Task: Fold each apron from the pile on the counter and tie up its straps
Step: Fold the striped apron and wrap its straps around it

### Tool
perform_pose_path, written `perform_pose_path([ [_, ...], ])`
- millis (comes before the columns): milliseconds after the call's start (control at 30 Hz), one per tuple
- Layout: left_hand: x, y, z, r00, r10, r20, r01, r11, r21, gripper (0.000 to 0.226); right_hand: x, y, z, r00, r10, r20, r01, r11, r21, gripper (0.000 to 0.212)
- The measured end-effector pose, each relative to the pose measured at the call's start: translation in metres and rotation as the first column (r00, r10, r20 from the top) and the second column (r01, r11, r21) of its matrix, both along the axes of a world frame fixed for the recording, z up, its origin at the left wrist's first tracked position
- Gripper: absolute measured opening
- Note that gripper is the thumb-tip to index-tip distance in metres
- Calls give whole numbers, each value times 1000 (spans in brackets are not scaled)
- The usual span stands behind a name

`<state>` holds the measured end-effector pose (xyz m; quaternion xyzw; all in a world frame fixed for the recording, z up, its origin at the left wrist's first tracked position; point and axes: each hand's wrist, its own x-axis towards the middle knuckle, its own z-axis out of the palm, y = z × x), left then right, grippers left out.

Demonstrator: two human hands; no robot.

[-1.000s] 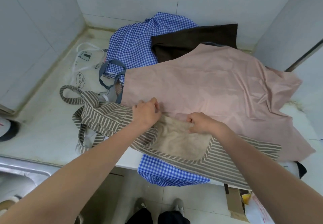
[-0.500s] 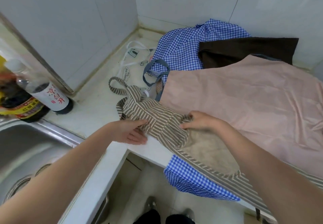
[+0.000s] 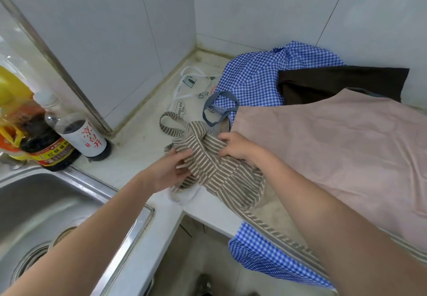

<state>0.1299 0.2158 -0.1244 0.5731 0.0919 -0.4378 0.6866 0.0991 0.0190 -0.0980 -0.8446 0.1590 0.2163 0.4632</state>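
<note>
Clearly the work is on the striped apron (image 3: 215,171), which lies at the front edge of the counter (image 3: 138,148), just right of the sink (image 3: 46,203), with its lower part hanging over the edge. The left hand (image 3: 171,173) holds the bunched bib from the sink side, fingers curled under the cloth and thumb on top. The right hand (image 3: 238,148) pinches the same fabric on the far side from the sink, fingers bent over a fold. Probably the two hands gather the top part so that the neck loop (image 3: 168,122), lying behind the apron toward the wall, comes free for tying. Farther from the sink, a pink apron (image 3: 335,152) lies spread and partly over the striped one; behind it are a checked apron (image 3: 254,81) and a brown apron (image 3: 335,81), not yet folded.
</note>
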Motion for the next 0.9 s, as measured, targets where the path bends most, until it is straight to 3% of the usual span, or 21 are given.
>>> perform_pose_path([
  [133, 11, -8, 15, 992, 123, -4, -122, 978, -168, 49, 6, -10, 19, 1000, 6, -23, -1, 975, 221, 53],
  [200, 17, -17, 26, 980, 198, -35, -199, 930, -308, 35, 14, -8, 27, 998, 44, -49, -36, 986, 163, 51],
  [267, 26, -22, 36, 969, 241, -47, -239, 879, -412, 37, 22, -2, 31, 998, 60, -32, -60, 998, 14, 46],
  [367, 41, -18, 43, 939, 344, 18, -306, 859, -411, 39, 33, 10, 30, 998, 57, -34, -58, 998, -19, 31],
  [500, 59, 13, 37, 829, 557, -44, -522, 743, -419, 13, 39, 10, 21, 990, -133, -51, 142, 958, 251, 30],
  [600, 56, 27, 26, 839, 543, -48, -506, 743, -438, 13, 43, 5, 7, 978, -194, -80, 209, 937, 279, 37],
  [700, 55, 21, 24, 875, 483, -15, -457, 817, -352, 17, 53, 13, 7, 982, -156, -106, 180, 939, 293, 42],
  [800, 59, 18, 24, 940, 330, 90, -326, 944, -54, 27, 68, 31, 13, 992, -103, -67, 112, 983, 147, 64],
  [900, 46, 24, 20, 991, 104, 89, -128, 936, 328, 44, 83, 42, 12, 994, -111, 10, 110, 991, 78, 36],
])
